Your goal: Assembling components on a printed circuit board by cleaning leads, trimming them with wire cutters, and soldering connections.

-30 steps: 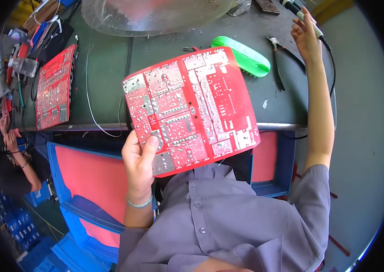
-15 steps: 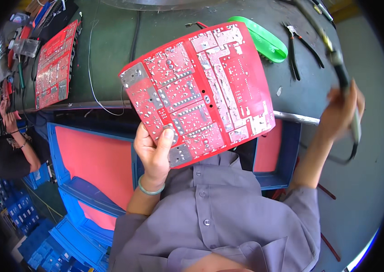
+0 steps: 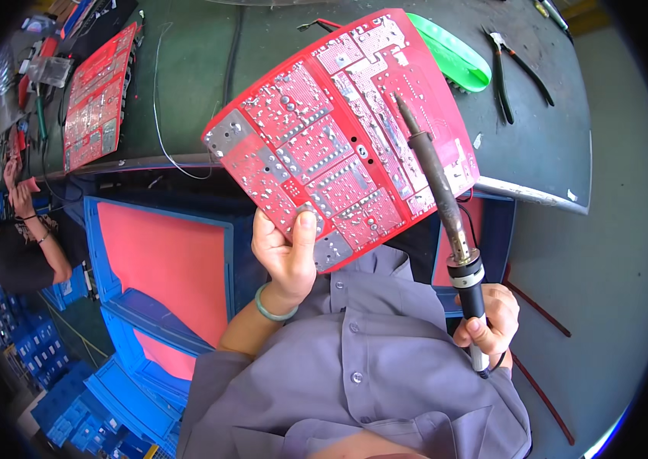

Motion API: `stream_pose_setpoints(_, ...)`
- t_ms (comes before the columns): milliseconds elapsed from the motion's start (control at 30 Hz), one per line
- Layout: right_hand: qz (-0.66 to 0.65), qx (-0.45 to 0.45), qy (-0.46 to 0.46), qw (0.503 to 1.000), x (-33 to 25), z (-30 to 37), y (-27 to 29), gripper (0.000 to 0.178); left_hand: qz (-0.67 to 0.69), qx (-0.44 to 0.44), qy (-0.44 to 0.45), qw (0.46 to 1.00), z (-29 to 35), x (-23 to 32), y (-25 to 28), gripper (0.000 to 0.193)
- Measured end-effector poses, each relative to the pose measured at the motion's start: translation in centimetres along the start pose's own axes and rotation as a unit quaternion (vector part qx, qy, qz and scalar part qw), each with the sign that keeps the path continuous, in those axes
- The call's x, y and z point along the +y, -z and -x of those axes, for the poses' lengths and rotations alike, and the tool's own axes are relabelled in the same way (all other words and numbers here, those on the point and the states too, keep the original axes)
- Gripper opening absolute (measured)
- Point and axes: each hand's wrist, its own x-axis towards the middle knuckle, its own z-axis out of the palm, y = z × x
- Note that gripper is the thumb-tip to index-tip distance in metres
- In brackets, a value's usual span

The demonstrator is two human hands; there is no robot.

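My left hand (image 3: 287, 249) grips a large red circuit board (image 3: 282, 180) by its near left corner, thumb on the solder side. The board is tilted up toward me, its face covered with solder joints and silvery tracks. Closed around the dark handle of a soldering iron (image 3: 446, 203) is my right hand (image 3: 492, 321), at the right in front of my shirt. The iron's long metal barrel points up and away, and its tip overlaps the board's upper right part in view. Whether the tip touches the board I cannot tell.
Behind the board lie a green plastic tray (image 3: 454, 57) and pliers (image 3: 506, 73) on the dark green table (image 3: 186, 92). A second red board (image 3: 99, 99) rests at the left. Blue bins (image 3: 163, 298) stand below the edge. Another person (image 3: 21, 237) works at far left.
My right hand has brought the soldering iron from the far right down and inward, and the tip now points at the board. The left hand and board have shifted slightly right.
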Motion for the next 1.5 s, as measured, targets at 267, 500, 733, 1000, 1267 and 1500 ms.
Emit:
stream_pose_setpoints(267, -0.041, -0.029, -0.012, 0.999, 0.1, -0.6, -0.2, 0.028, -0.005, 0.009, 0.003, 1.0, 0.2, -0.1, 0.2, 0.028)
stream_pose_setpoints(500, -0.037, 0.005, 0.028, 0.999, 1.4, 0.3, -0.6, 0.026, -0.018, 0.006, 0.002, 1.0, 0.3, -0.3, 0.4, 0.029)
stream_pose_setpoints(733, -0.024, 0.013, 0.061, 0.998, 1.5, 0.2, -0.7, 0.027, -0.009, 0.002, 0.006, 1.0, 0.4, -0.1, 0.5, 0.029)
stream_pose_setpoints(1000, 0.011, 0.083, 0.156, 0.984, 1.3, -1.1, -1.2, 0.028, -0.016, 0.002, 0.008, 1.0, 0.3, 0.1, 0.2, 0.03)
stream_pose_setpoints(1267, 0.013, 0.054, 0.169, 0.984, 1.1, -1.2, -0.6, 0.029, -0.002, -0.004, 0.007, 1.0, 0.4, 0.0, 0.3, 0.031)
stream_pose_setpoints(1500, 0.009, 0.066, 0.185, 0.98, 1.3, -1.2, -0.8, 0.027, 0.001, -0.001, 0.012, 1.0, 0.6, -0.1, 0.2, 0.031)
